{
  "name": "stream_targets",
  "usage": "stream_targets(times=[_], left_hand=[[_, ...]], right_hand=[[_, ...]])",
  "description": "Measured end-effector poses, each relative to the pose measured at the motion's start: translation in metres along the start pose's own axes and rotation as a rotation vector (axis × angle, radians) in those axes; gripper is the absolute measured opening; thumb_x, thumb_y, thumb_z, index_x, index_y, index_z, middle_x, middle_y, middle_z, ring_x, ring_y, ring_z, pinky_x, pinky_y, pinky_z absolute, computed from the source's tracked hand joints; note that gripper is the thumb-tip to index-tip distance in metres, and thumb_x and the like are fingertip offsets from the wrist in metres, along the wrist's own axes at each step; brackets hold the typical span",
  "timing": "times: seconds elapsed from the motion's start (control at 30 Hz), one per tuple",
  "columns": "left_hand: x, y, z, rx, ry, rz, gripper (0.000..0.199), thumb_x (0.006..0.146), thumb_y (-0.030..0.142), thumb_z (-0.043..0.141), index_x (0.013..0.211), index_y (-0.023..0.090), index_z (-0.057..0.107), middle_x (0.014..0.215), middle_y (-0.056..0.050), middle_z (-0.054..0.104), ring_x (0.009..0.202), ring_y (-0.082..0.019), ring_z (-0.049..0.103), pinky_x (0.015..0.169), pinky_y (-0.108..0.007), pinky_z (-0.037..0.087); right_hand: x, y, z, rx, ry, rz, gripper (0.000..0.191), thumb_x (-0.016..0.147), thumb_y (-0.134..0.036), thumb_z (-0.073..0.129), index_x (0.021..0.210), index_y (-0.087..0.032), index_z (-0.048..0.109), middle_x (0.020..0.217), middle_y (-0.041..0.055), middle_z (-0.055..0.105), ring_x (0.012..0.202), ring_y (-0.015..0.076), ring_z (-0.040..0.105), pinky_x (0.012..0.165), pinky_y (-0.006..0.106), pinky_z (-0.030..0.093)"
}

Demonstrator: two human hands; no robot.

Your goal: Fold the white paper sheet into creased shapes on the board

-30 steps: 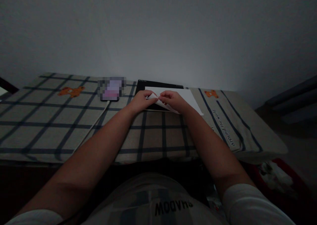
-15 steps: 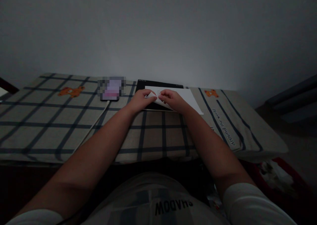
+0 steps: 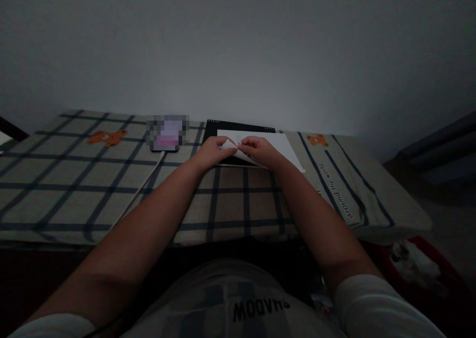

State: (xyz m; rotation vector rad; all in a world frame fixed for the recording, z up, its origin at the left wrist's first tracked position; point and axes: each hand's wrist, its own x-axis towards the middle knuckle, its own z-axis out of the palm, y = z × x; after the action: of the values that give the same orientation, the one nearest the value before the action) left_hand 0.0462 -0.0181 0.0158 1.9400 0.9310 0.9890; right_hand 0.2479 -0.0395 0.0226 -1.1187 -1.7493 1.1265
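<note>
A white sheet of paper (image 3: 286, 147) lies partly over a black notebook or folder (image 3: 241, 126) with small holes along its far edge. The sheet's near left corner is lifted and folded over. My left hand (image 3: 213, 152) pinches that turned-up part between thumb and fingers. Close beside it, my right hand (image 3: 260, 149) grips the same folded part, thumb and forefinger together. The fingertips of both hands nearly meet, and they hide the exact fold line.
A phone (image 3: 169, 134), its screen blurred out, lies left with a white cable (image 3: 137, 191) running toward the near edge. A checked cloth (image 3: 230, 204) with bear prints covers the table. A wall rises behind. A red bin (image 3: 431, 258) holding white scraps stands lower right.
The hands have barely shifted. The fold of paper between my fingers has changed angle slightly.
</note>
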Motion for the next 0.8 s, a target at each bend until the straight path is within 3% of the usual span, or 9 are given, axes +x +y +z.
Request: stream_targets(times=[0.33, 0.53, 0.8], left_hand=[[-0.0005, 0.0016, -0.0016, 0.035, 0.051, 0.030, 0.029, 0.074, 0.044, 0.072, 0.083, 0.017, 0.077, 0.085, -0.005, 0.075, 0.084, -0.022, 0.067, 0.079, -0.033, 0.051], [-0.0008, 0.0012, -0.0023, 0.062, 0.042, 0.055, 0.028, 0.075, 0.043, 0.071, 0.082, 0.017, 0.076, 0.083, -0.005, 0.075, 0.084, -0.023, 0.067, 0.080, -0.035, 0.051], [0.0005, -0.0032, -0.0003, -0.059, 0.084, -0.001, 0.026, 0.073, 0.041, 0.072, 0.083, 0.017, 0.076, 0.087, -0.005, 0.076, 0.086, -0.023, 0.068, 0.087, -0.036, 0.052]], right_hand=[[-0.0012, -0.0034, -0.0023, 0.083, -0.009, -0.005, 0.025, 0.076, -0.039, 0.073, 0.090, -0.019, 0.066, 0.081, 0.0008, 0.065, 0.071, 0.0148, 0.054, 0.068, 0.029, 0.043], [-0.0024, -0.0074, -0.0017, 0.048, -0.002, 0.029, 0.018, 0.077, -0.034, 0.071, 0.086, -0.019, 0.065, 0.077, -0.0002, 0.062, 0.070, 0.0149, 0.053, 0.068, 0.029, 0.044], [-0.0011, -0.0077, -0.0009, 0.007, -0.010, -0.062, 0.020, 0.081, -0.039, 0.068, 0.085, -0.020, 0.063, 0.075, -0.0009, 0.057, 0.071, 0.0154, 0.050, 0.067, 0.029, 0.041]])
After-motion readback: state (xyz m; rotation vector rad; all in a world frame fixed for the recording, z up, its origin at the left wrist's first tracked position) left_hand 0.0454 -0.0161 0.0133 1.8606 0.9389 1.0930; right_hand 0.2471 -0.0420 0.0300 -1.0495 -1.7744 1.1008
